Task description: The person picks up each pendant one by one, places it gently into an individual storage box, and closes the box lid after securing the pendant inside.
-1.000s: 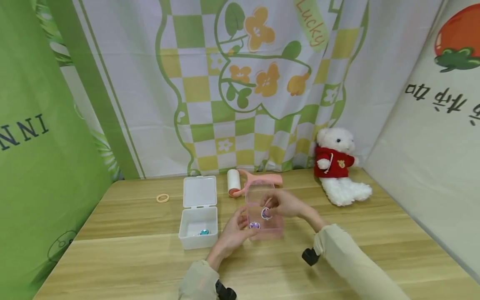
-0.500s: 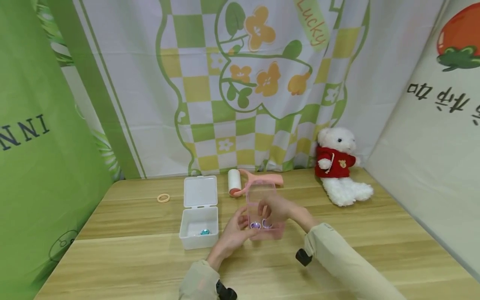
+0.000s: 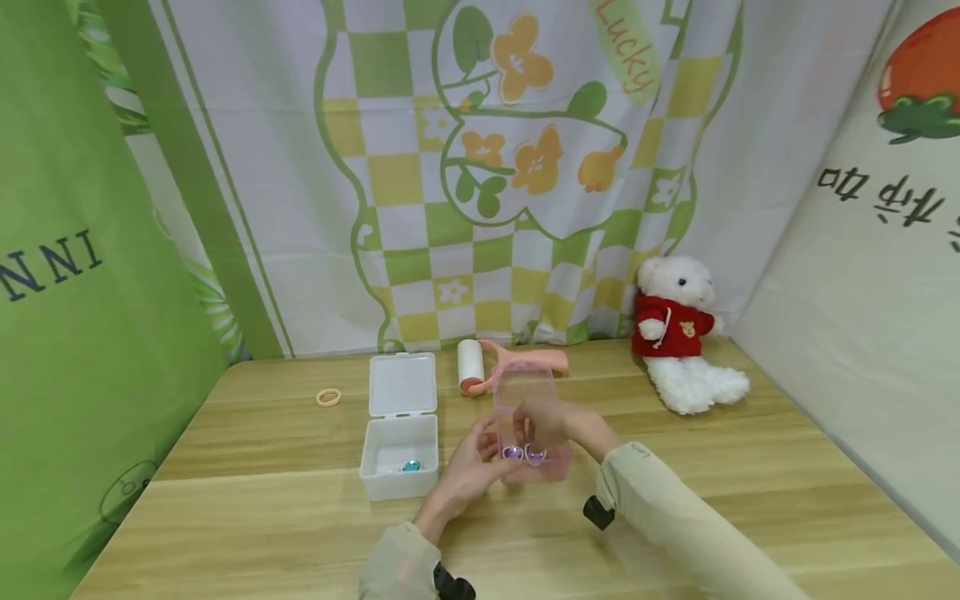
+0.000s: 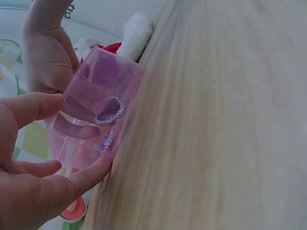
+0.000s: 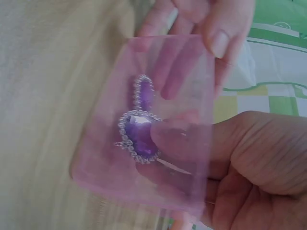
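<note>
A clear pink lidded box [image 3: 551, 472] stands with its lid raised on the wooden table. My left hand [image 3: 468, 467] grips its left side, thumb and fingers spread about the wall and corner, as the left wrist view shows. My right hand [image 3: 551, 421] reaches into the box from above. Its thumb and a finger pinch the edge of a purple gem with a silver beaded rim [image 5: 139, 136], seen through the pink wall. Beside that gem lies another purple gem [image 5: 145, 93] of the same kind. A white lidded box [image 3: 397, 485] holds a teal gem [image 3: 411, 466].
Behind the pink box lies a lint roller [image 3: 470, 364] with an orange handle [image 3: 546, 360]. A small tan ring [image 3: 328, 397] lies at the back left. At the back right sits a white plush bear [image 3: 682, 329] in a red top. A patterned curtain [image 3: 420, 217] hangs behind.
My right hand has lowered the purple gem into the pink box, beside the other one near the front wall. My left hand keeps its place on the box.
</note>
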{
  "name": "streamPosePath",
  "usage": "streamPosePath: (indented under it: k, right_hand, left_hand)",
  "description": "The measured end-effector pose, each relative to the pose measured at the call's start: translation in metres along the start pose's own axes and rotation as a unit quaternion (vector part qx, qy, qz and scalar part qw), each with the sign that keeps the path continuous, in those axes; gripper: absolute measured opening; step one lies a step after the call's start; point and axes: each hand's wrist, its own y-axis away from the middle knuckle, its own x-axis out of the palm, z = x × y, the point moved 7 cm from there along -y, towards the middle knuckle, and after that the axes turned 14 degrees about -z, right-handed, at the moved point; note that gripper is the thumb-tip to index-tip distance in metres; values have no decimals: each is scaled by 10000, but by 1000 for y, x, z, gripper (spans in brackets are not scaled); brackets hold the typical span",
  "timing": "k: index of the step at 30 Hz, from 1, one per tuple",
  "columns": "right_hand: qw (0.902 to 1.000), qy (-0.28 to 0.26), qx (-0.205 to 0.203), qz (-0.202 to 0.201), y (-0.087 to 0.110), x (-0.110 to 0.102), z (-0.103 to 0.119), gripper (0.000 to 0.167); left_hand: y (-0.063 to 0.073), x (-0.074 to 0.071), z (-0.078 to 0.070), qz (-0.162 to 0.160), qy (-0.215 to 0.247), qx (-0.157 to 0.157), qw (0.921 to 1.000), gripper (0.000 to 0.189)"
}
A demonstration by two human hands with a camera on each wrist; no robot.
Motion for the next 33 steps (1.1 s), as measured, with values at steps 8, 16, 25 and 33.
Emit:
streamPosePath:
  k: [8, 16, 25, 33]
  right_hand:
    - [9989, -14, 350, -324, 4, 7, -3, 27]
    - [9971, -328, -259, -629, 10, 3, 4, 16]
    - [9437, -2025, -1177, -2338, 21, -28, 27, 11]
    - [9023, -3311, 276, -2749, 2, -27, 48, 16]
  left_hand:
    - [3, -1, 1, 28, -23, -43, 10000, 80]
    - [2, -2, 1, -106, -209, 34, 9997, 79]
    - [12, -22, -54, -310, -716, 826, 9935, 68]
    - [25, -145, -80, -2307, -817, 1273, 9612, 36]
